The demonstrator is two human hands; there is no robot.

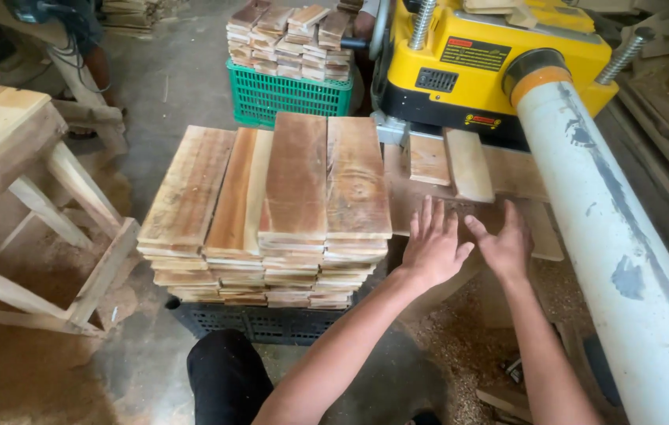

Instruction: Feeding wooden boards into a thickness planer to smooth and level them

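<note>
Workshop, grey concrete floor with sawdust heaped at lower left and under the hands. Far left: pale wooden stool frame, legs splayed. Centre: tall stack of short planks in four columns on a dark crate. Behind it a green plastic crate piled with more planks. Right of centre: yellow thickness planer, two short boards lying side by side on its wooden outfeed table, just out of the machine. Left hand open, fingers spread, flat near table edge; right hand open, palm down, beside it. Neither grips anything. Boards just ahead of fingertips. Far right: thick white dust pipe running diagonally, crowding the right arm.
</note>
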